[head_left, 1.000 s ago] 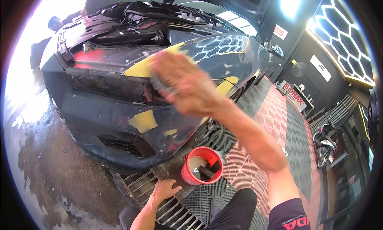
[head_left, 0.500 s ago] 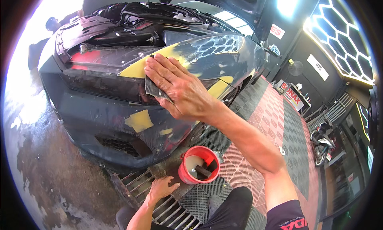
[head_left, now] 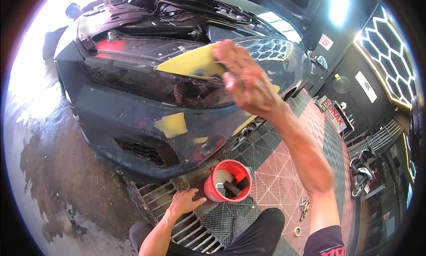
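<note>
My right hand [head_left: 248, 80] presses against the front corner of a dark grey car [head_left: 120, 100], at the edge of a yellow filler patch [head_left: 188, 65] above the headlight. It is closed over a dark sheet of sandpaper, mostly hidden under the fingers and smeared by motion. Low and to the left, my left hand [head_left: 184, 202] hangs with its fingers apart and holds nothing. Just right of it stands a red bucket [head_left: 215, 191] with murky water and a dark block [head_left: 231, 188] inside.
A smaller yellow patch [head_left: 171, 125] marks the bumper. Below me lies a metal drain grate [head_left: 195, 234] beside red and grey floor tiles [head_left: 275, 167]. A tape roll [head_left: 297, 231] and pliers [head_left: 304, 208] lie at right. Another person [head_left: 73, 11] is at the far left.
My right hand has swept right and slightly up along the yellow patch, uncovering more of it. The view has shifted a little; my left hand stays beside the bucket.
</note>
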The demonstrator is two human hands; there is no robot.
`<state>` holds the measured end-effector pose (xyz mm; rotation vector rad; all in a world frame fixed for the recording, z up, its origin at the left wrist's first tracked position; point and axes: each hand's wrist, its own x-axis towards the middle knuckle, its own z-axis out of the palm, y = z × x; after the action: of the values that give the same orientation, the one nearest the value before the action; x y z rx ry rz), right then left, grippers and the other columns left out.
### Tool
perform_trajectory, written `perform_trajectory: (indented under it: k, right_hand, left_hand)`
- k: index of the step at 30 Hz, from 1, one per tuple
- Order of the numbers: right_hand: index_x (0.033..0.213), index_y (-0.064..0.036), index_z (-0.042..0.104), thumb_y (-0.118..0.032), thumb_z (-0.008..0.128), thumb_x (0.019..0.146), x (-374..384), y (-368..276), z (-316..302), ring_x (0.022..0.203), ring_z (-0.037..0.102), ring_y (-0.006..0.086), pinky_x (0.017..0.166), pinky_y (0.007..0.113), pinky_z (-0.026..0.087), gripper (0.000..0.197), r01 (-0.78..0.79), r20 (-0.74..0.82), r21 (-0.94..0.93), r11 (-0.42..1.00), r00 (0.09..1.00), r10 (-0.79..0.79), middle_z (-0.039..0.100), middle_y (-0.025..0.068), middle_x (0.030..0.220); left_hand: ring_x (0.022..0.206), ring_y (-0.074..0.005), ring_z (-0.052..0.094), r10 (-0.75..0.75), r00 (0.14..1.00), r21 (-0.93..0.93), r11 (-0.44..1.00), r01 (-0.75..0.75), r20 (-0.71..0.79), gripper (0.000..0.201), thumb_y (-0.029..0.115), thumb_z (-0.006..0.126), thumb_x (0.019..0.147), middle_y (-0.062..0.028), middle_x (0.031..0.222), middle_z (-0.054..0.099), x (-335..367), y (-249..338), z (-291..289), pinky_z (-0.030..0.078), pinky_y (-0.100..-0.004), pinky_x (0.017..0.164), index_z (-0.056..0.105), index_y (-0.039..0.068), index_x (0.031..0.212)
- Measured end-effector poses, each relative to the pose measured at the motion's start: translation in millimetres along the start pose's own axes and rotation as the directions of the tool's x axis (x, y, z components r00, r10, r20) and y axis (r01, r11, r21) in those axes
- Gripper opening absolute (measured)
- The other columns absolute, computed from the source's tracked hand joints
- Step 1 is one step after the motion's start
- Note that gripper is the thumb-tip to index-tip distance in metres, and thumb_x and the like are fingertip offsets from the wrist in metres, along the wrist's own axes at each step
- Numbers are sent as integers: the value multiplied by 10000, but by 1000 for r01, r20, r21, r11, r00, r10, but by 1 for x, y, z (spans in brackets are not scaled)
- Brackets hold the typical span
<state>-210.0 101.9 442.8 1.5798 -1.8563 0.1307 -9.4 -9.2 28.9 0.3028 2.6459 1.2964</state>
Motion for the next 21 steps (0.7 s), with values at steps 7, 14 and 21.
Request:
perform_trajectory:
  k: [7,14,21]
  right_hand:
    - [1682,-88,463,-204,578,1017,24,-24,10,1650,357,323,1381,488,234,685,131,96,26,991,987,-133,464,144,1735]
    - [1694,-45,416,-193,597,1017,43,-57,30,1663,321,335,1389,485,215,716,129,185,-19,991,975,-123,397,167,1767]
    - [1607,-18,538,-138,525,1069,-93,16,-58,1603,435,366,1349,480,300,551,-351,-55,12,936,935,351,531,202,1671]
  left_hand:
    - [1153,-390,756,106,991,121,988,-96,-79,764,671,734,941,-211,1208,797,-3,-24,20,577,-494,998,736,29,1354]
    - [1120,-370,763,122,988,49,992,-117,-96,750,659,742,947,-186,1156,806,-5,-5,22,566,-479,1010,740,24,1346]
    - [1397,-398,619,482,649,346,876,-336,-589,614,384,844,935,-198,1455,691,-28,56,-54,448,-557,1192,691,17,1404]
